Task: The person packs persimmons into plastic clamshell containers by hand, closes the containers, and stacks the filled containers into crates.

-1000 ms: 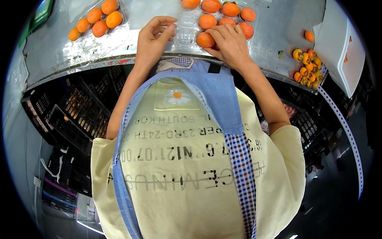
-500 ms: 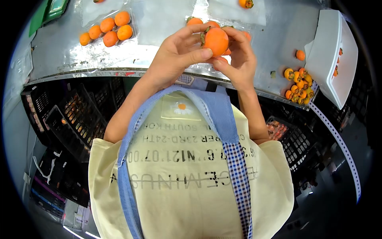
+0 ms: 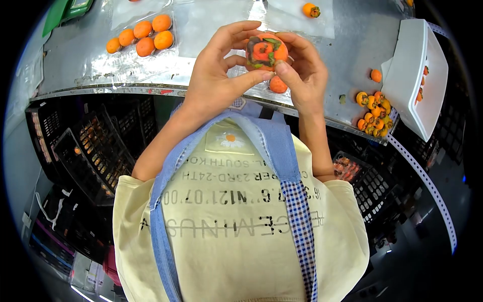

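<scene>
An orange persimmon (image 3: 262, 50) is raised over the metal table, its leafy calyx facing the camera. My left hand (image 3: 221, 68) grips it from the left side, thumb low against it. On its right side my right hand (image 3: 302, 68) holds it too, the thumb pressed near the calyx. Just below the hands another persimmon (image 3: 278, 84) shows; most of the clear tray around it is hidden by my hands. Several persimmons (image 3: 145, 46) sit in a clear tray at the left.
A white bin (image 3: 420, 75) with fruit leans at the table's right edge. Beside it lies a heap of small persimmons (image 3: 375, 111). A single persimmon (image 3: 311, 10) rests on a clear sheet at the back. Black crates (image 3: 370, 194) stand below the table's edge.
Both hands have come together and lifted a persimmon from the tray area. Since half a second ago, the fruit has been turned so its calyx faces the camera.
</scene>
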Demonstrator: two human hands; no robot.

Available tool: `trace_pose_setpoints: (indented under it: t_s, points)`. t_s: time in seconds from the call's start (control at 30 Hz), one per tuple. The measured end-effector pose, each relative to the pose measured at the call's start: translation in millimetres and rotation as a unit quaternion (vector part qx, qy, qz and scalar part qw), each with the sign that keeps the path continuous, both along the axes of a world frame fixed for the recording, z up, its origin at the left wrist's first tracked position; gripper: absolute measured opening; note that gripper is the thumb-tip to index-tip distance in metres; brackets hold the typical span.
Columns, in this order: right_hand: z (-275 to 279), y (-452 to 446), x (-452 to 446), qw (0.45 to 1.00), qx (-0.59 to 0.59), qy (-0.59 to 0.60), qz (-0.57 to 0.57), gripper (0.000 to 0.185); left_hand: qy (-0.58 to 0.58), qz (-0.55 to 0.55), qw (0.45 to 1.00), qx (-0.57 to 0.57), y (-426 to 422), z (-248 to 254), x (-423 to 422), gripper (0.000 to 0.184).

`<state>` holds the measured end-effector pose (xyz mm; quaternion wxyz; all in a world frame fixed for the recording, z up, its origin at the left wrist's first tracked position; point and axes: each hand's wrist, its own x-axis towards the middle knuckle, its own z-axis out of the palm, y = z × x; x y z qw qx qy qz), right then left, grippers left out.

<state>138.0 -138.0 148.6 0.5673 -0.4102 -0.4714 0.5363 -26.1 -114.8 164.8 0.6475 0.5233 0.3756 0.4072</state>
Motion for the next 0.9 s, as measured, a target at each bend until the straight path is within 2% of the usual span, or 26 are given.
trace_pose_setpoints:
  t_s: [0.27, 0.37, 0.47, 0.57, 0.67, 0.73, 0.8, 0.83, 0.9]
  points:
    - [-5, -7, -1, 1.0, 0.024, 0.003, 0.003, 0.045, 0.105, 0.052, 0.978, 0.172, -5, -5, 2, 0.067]
    - [-2, -7, -4, 0.998, 0.051, -0.04, 0.008, 0.05, 0.138, 0.081, 0.959, 0.234, -6, -5, 4, 0.061]
    - [-4, -6, -11, 0.99, 0.049, -0.127, -0.019, 0.053, 0.204, 0.067, 0.916, 0.339, -5, -11, 2, 0.059]
    - [-5, -7, -11, 0.998, 0.018, -0.054, -0.027, 0.054, 0.134, 0.057, 0.946, 0.291, -5, -7, 5, 0.057]
    - [-12, -8, -5, 0.999, 0.024, -0.021, -0.024, 0.056, -0.031, 0.017, 0.997, 0.062, -7, -13, 3, 0.054]
    - [-16, -8, -5, 0.998, 0.049, -0.016, -0.023, 0.058, -0.083, -0.021, 0.993, -0.084, -3, -11, -2, 0.047]
    - [-22, -8, -5, 0.997, 0.072, -0.024, -0.016, 0.06, -0.148, -0.036, 0.96, -0.235, 1, -4, -3, 0.047]
    - [-27, -7, -4, 0.996, 0.083, -0.035, -0.011, 0.06, -0.192, -0.049, 0.948, -0.251, 0, -11, -3, 0.045]
    - [-30, -7, -5, 0.995, 0.091, -0.042, -0.007, 0.059, -0.182, -0.056, 0.95, -0.249, 1, -16, -4, 0.046]
